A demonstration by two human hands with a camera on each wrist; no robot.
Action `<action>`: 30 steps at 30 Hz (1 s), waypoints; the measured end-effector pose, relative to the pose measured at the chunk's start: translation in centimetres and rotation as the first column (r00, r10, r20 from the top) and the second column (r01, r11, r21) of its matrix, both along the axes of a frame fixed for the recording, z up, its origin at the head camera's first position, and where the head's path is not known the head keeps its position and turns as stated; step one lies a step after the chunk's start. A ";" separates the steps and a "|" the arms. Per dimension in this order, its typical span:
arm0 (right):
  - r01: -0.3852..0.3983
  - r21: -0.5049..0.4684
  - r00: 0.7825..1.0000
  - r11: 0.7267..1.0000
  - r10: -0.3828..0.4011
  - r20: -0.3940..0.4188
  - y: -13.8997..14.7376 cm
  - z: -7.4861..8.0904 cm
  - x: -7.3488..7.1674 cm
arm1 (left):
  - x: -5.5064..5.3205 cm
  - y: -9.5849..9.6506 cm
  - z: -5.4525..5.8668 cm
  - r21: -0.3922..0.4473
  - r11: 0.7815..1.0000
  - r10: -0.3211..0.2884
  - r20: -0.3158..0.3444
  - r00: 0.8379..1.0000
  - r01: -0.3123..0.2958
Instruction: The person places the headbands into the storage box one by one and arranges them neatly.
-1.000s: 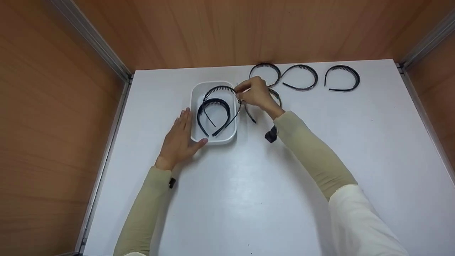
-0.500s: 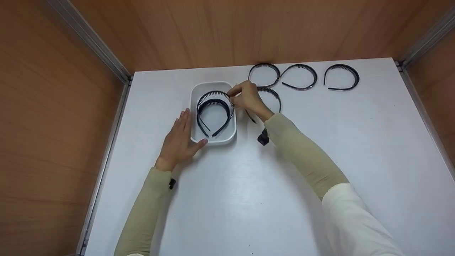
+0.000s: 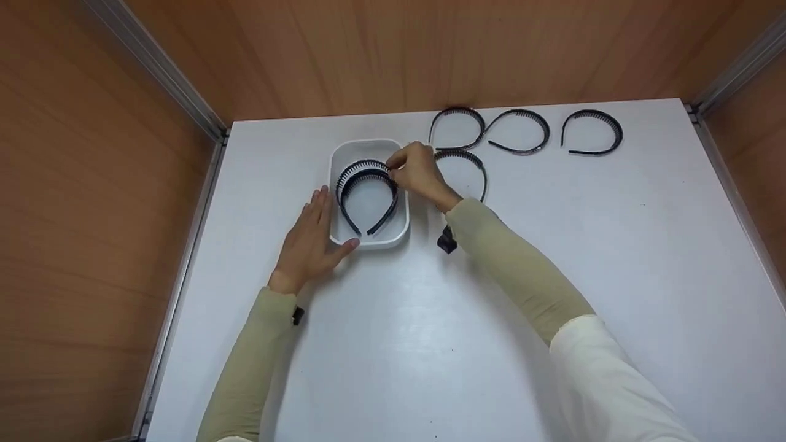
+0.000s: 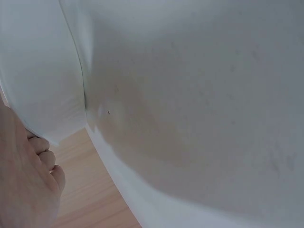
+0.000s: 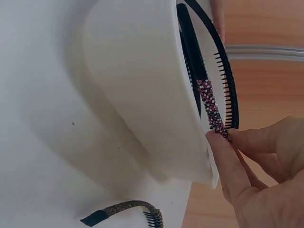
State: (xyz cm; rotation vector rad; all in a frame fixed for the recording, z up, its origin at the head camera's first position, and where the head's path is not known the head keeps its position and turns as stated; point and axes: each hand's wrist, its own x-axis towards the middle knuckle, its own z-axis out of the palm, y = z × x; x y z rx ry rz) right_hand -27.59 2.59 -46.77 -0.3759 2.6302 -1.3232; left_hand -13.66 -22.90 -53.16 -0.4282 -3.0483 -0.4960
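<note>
My right hand (image 3: 417, 172) pinches a black toothed headband (image 3: 363, 163) at its side, over the white tray (image 3: 369, 245). In the right wrist view, thumb and fingertips grip this band where pink and silver beads (image 5: 210, 102) cover it. A second black headband (image 3: 389, 215) lies inside the tray, partly overlapped by the held one. My left hand (image 3: 302, 239) lies along the tray's left side with straight fingers, thumb at the near corner. The left wrist view shows that hand (image 4: 28, 175) beside the tray's outer wall (image 4: 40, 66).
One toothed headband (image 3: 484, 178) lies right of the tray, partly behind the right hand. Along the table's back edge are three more: a left headband (image 3: 457, 111), a middle headband (image 3: 545, 132) and a right headband (image 3: 616, 132). Wooden panels (image 3: 393, 55) enclose the white table (image 3: 393, 344).
The right hand has moved left and slightly toward the person, bringing the held headband down nearly in line with the one in the tray. The left hand has stayed still.
</note>
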 end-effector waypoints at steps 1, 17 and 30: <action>0.000 0.005 1.000 1.000 0.000 -0.004 -0.1 0.0 0.0 | 0.0 0.0 0.0 0.000 1.000 0.000 -0.001 1.000 0.000; 0.002 -0.002 0.999 1.000 -0.002 -0.049 -0.9 -0.9 0.0 | 0.0 0.0 -0.2 0.003 1.000 0.003 -0.023 1.000 -0.003; 0.002 0.069 0.998 0.998 0.002 -0.062 -1.3 -0.6 0.3 | 0.1 0.0 0.0 -0.016 1.000 0.000 -0.009 1.000 0.000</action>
